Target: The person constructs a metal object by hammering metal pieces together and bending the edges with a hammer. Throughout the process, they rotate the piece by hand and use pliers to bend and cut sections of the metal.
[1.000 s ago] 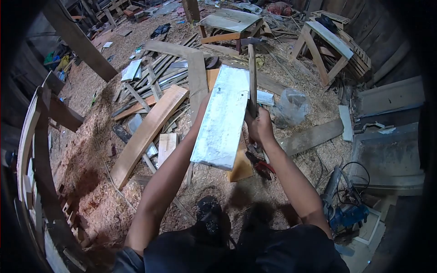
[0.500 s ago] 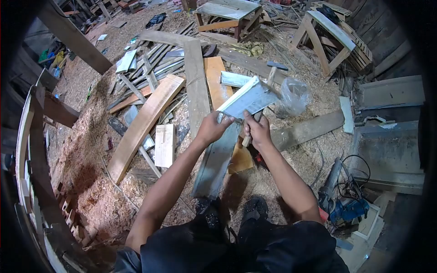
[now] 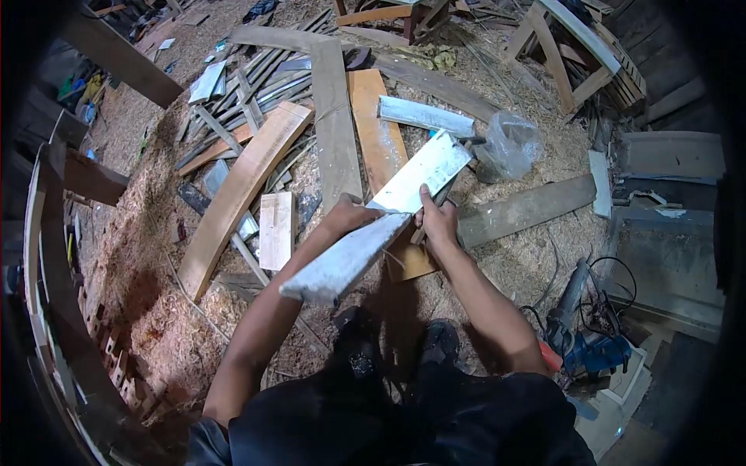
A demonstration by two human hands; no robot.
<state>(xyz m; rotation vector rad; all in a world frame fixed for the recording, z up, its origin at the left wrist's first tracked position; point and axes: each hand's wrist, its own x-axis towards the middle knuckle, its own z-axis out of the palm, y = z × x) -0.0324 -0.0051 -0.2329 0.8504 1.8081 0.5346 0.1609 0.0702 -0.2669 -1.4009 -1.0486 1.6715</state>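
Observation:
Both my hands hold a white-painted wooden piece made of two boards that meet at an angle. Its upper board point(image 3: 423, 175) points away from me and its lower board point(image 3: 346, 260) slants toward my left forearm. My left hand point(image 3: 347, 215) is closed around the left side near the joint, its fingers partly hidden. My right hand point(image 3: 438, 221) grips the right edge, thumb on the upper board's face. A hammer point(image 3: 475, 143) lies along the back of the piece, its handle running into my right hand; most of it is hidden.
Wood shavings cover the floor around my feet. A curved plank point(image 3: 245, 198), a grey board point(image 3: 336, 124), an orange board point(image 3: 381, 132) and a loose white-painted piece point(image 3: 426, 116) lie ahead. A clear plastic bag point(image 3: 513, 144) is at right, a blue power tool point(image 3: 594, 353) lower right.
The held piece has turned over, so its white faces show and its lower board now tilts up over my left forearm. The hammer head has dropped mostly behind the piece.

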